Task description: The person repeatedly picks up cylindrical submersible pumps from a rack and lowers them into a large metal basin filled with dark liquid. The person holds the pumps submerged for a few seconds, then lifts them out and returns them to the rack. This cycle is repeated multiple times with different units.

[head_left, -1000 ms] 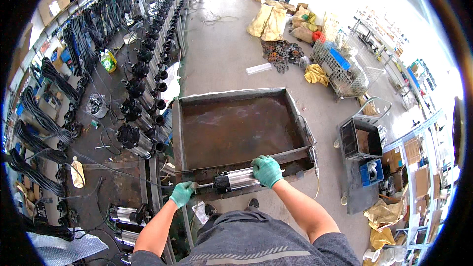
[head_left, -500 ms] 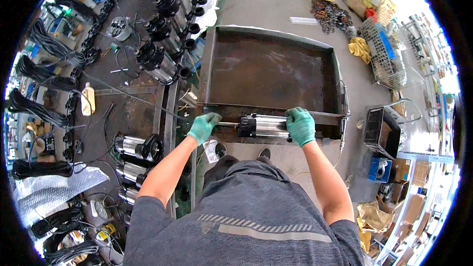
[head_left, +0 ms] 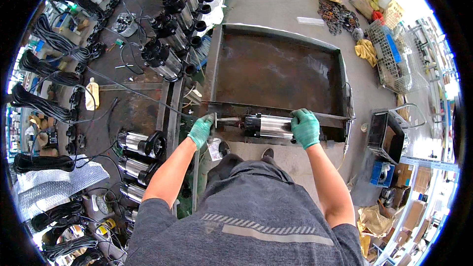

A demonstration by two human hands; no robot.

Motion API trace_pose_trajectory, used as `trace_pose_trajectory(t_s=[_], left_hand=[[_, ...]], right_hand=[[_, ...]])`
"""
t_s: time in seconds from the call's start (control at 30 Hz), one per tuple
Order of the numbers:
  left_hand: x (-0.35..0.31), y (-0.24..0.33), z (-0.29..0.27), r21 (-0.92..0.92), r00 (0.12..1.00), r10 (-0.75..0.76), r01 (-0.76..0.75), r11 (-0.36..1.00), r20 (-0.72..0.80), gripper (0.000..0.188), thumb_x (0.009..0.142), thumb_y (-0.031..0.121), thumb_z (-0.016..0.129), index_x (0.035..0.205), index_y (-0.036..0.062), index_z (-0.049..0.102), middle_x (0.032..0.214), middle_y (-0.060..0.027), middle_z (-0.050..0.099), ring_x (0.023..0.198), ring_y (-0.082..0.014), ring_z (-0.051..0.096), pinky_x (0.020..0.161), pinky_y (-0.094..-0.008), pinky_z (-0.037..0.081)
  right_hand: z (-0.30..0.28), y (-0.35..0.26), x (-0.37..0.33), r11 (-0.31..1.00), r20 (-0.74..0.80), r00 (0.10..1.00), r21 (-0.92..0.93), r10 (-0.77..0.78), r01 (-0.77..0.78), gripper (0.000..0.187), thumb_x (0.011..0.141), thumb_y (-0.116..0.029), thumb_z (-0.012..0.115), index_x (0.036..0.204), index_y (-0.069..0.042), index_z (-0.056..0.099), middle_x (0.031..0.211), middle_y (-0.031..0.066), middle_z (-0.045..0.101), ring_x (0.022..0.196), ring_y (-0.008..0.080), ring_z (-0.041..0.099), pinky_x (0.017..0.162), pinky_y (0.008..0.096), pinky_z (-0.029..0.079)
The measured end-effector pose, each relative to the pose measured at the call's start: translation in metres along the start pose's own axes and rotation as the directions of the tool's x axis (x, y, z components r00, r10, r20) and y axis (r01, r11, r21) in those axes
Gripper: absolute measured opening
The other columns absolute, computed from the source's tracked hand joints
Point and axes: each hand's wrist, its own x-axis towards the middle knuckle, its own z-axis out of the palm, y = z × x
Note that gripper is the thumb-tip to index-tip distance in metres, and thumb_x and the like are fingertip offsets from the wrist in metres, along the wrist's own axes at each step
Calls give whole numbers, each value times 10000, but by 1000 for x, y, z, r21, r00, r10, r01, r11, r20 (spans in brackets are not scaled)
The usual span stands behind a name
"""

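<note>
A steel-bodied pump (head_left: 275, 126) with a black ribbed end lies on its side along the near edge of a rusty metal tray. My right hand (head_left: 306, 128), in a green glove, is wrapped over the pump's right end. From its black left end a thin metal rod (head_left: 229, 119) sticks out, with a flat upright piece (head_left: 216, 120) at its outer tip. My left hand (head_left: 201, 130), gloved in green too, is closed at that tip. The palm side of both hands is hidden.
The tray (head_left: 214, 64) spreads beyond the pump. On the left, a dark bench (head_left: 135, 106) bears similar pumps (head_left: 165, 60), coiled black cables (head_left: 42, 103) and a yellowish bottle (head_left: 92, 94). To the right stand a black crate (head_left: 387, 135), a wire basket (head_left: 394, 64) and shelving.
My left hand has drawn slightly away from the pump, so more of the rod and its flat end piece show. My right hand stays on the pump. The whole view has shifted a little.
</note>
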Motion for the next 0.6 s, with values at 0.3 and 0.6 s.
trace_pose_trajectory(t_s=[0.3,0.6], left_hand=[[18,16,-31,105,910,-61,113,988,-410,508,1010,590,567,1004,91,661,679,-26,614,513,-131,572,397,-306,444],[-12,14,-30,-264,937,156,-244,933,-314,267,1024,380,653,1105,126,658,833,2,645,611,-100,600,544,-306,523]], right_hand=[[-2,1,-2,1000,9,1000,-1,0,0,125,832,-126,658,919,-108,745,961,125,709,923,368,655,845,472,540],[-3,1,-3,1000,23,1000,9,5,-6,152,826,-151,646,928,-97,744,971,142,706,936,371,651,857,479,531]])
